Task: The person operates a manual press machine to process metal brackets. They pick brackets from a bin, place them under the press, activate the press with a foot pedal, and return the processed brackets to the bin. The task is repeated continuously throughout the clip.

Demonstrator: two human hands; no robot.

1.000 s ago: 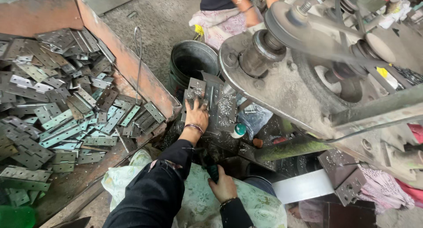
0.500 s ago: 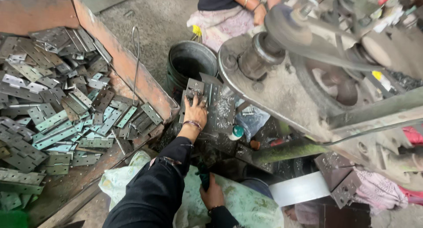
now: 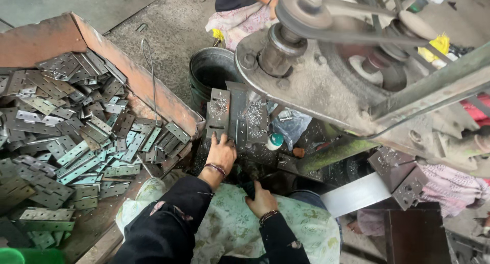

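Observation:
My left hand (image 3: 220, 155) rests with spread fingers on the lower edge of a flat grey metal hinge plate (image 3: 218, 112) lying on the machine bed, among small metal chips. My right hand (image 3: 261, 200) is lower, over my lap, with its fingers curled around a dark object that is mostly hidden. Both arms wear black sleeves and wrist bands. A pale green patterned cloth (image 3: 232, 228) covers my lap.
A rusty tray (image 3: 138, 78) on the left holds a heap of several metal hinges (image 3: 66, 141). A dark metal bucket (image 3: 209, 72) stands behind the plate. A belt-driven machine (image 3: 326, 65) with a flywheel overhangs the right. Another person (image 3: 240, 14) crouches at the top.
The view has shifted slightly. My left hand stays on the plate's edge. My right hand has moved a little, still low over my lap.

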